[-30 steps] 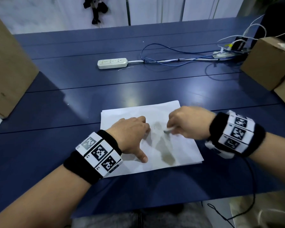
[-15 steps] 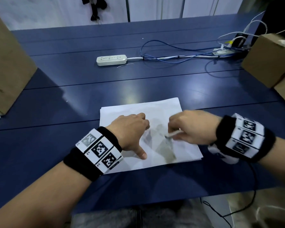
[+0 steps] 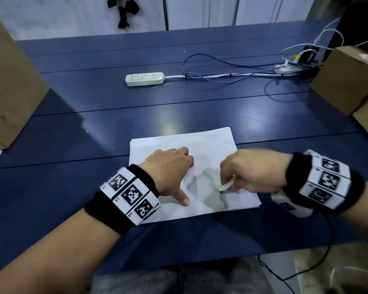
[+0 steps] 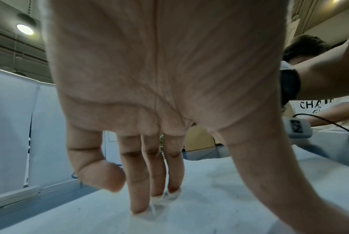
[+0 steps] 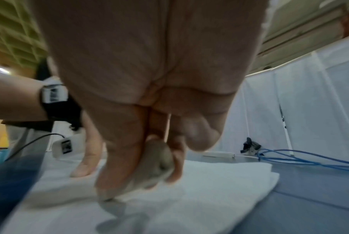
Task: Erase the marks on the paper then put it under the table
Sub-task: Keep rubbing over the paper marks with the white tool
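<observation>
While 1 paper (image 3: 210, 143) lies flat | left hand (image 3: 170, 166) presses it, fingers straight | right hand (image 3: 251, 170) pinches 1 eraser (image 3: 226, 185)

The right hand (image 5: 149, 98) fills the top, its fingers curled around a small grey eraser (image 5: 159, 159) pressed onto the white paper (image 5: 199, 197). The left hand's thumb (image 5: 87, 159) rests on the paper at the left. Blue cables (image 5: 309, 159) lie on the blue table (image 5: 309, 197) at the far right
</observation>
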Demonstrator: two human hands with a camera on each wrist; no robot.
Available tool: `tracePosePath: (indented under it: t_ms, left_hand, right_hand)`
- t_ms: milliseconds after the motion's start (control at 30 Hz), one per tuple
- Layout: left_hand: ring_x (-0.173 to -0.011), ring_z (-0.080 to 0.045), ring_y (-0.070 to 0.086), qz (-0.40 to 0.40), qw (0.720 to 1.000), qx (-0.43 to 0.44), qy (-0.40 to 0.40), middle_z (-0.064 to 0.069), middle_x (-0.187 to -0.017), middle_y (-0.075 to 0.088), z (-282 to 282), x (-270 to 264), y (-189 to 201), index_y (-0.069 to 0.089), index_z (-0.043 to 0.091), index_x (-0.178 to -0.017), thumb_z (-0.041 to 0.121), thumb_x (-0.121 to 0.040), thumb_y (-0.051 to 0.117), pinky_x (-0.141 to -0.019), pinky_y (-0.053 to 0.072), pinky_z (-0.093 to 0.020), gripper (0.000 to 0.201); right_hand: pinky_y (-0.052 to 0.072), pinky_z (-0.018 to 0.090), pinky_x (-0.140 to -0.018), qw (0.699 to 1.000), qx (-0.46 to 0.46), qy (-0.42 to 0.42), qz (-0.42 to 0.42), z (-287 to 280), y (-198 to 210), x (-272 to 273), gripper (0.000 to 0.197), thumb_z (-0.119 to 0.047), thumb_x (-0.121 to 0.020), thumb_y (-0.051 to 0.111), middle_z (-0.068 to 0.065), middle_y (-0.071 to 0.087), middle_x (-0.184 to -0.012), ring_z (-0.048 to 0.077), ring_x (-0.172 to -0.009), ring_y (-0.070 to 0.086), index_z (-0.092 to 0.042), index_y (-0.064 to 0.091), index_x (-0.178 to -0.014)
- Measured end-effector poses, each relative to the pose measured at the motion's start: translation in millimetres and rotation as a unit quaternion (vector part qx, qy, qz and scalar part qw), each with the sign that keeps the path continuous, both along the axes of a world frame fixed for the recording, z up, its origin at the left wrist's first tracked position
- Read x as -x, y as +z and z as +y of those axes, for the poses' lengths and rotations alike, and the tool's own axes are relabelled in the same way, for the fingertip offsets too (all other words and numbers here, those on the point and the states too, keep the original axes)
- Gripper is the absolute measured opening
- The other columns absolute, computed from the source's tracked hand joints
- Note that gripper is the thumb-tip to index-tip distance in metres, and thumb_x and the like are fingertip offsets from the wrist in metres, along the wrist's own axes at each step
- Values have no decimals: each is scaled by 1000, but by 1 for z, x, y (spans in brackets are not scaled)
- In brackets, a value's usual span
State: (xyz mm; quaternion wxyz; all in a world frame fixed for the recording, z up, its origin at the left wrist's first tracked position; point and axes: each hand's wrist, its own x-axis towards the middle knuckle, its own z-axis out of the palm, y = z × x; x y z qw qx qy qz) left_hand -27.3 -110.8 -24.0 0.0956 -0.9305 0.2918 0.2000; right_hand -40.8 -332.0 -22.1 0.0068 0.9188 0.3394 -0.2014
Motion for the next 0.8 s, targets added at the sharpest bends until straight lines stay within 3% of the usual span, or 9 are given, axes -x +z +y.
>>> tracePosePath:
  t_ms: [100,267,367,433,500,700,800]
  left_hand:
    - [-100,-19,55,-4,1000,-4,-8,6,-115,47,-1,-1,0,52,23,-124,69,-61,78,-82,43,-34,83]
    - [-107,-15,50,-18,999,-9,-32,8,-111,47,-4,-2,2,54,26,-127,74,-60,73,-84,25,-32,85]
    - [-106,-15,48,-18,999,-6,-32,9,-106,44,-2,-2,2,57,27,-123,75,-59,73,-85,25,-32,82]
    - [-107,-15,47,-19,999,-11,-38,8,-110,47,-3,-3,1,58,25,-122,76,-60,72,-86,26,-33,82]
    - [-109,-16,45,-19,999,-17,-44,6,-114,48,-3,-2,1,58,23,-122,77,-61,70,-88,28,-34,83]
    - [-106,-16,48,-8,999,1,-50,5,-121,44,-4,-2,0,61,20,-118,71,-61,75,-92,32,-33,78]
    - [-100,-15,54,-3,999,5,-41,6,-118,47,-1,-3,-1,59,21,-117,69,-61,76,-88,31,-31,76]
  right_hand:
    - [52,34,-81,999,8,0,33,-1,7,4,19,-37,-84,64,-14,67,-98,10,-93,61,-30,69,-102]
    - [52,32,-70,989,-5,-136,-56,6,4,-42,30,-54,-87,60,-9,69,-87,20,-87,63,-28,72,-96]
    - [54,39,-78,994,27,-63,-87,4,0,-37,25,-48,-89,58,-7,68,-95,22,-96,63,-30,70,-100]
    - [52,37,-85,999,26,16,-30,3,0,-17,23,-39,-87,60,-9,69,-103,18,-103,61,-32,71,-107]
    - [50,35,-88,998,27,44,30,6,2,-2,24,-37,-86,63,-11,69,-106,14,-104,59,-33,70,-109]
    - [55,38,-78,989,5,-130,-64,4,5,-45,37,-63,-84,56,-9,70,-92,23,-91,64,-32,70,-98]
    - [51,36,-79,995,6,-67,-72,3,3,-32,24,-45,-90,57,-7,67,-100,21,-97,61,-27,68,-101]
